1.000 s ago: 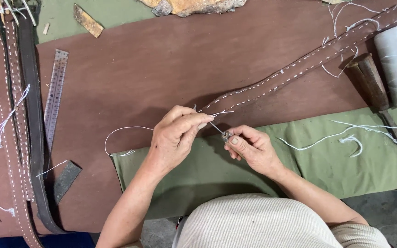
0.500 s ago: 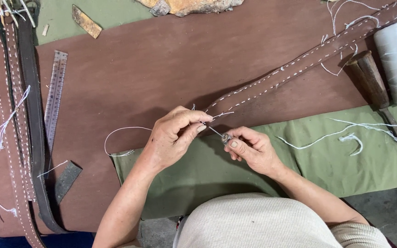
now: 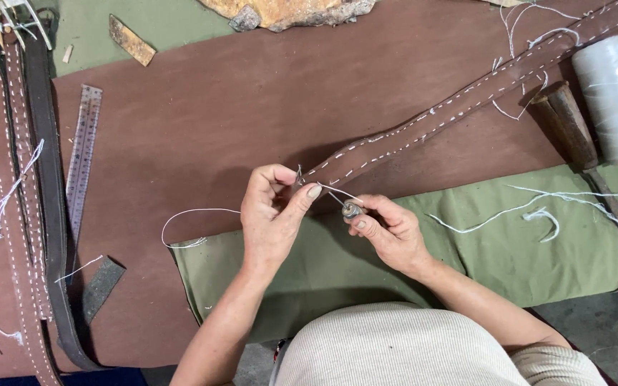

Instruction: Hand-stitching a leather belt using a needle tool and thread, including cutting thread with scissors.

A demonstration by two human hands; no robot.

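The stitched leather strap (image 3: 466, 93) lies on the brown leather sheet (image 3: 252, 100), its long axis running diagonally from the near end at the hands to the far right corner. The left hand (image 3: 273, 221) pinches that near end between thumb and fingers, while the right hand (image 3: 388, 232) has its fingertips clamped on a small awl (image 3: 350, 209) pointing at the strap's end.

The strap (image 3: 459, 107) is brown with a line of white stitches; the thread (image 3: 194, 214) is white; the cloth (image 3: 466, 250) along the table's near edge is olive green; the big leather sheet (image 3: 237, 107) is reddish brown; the spool (image 3: 613, 96) is white; the ruler (image 3: 82, 157) is grey steel.
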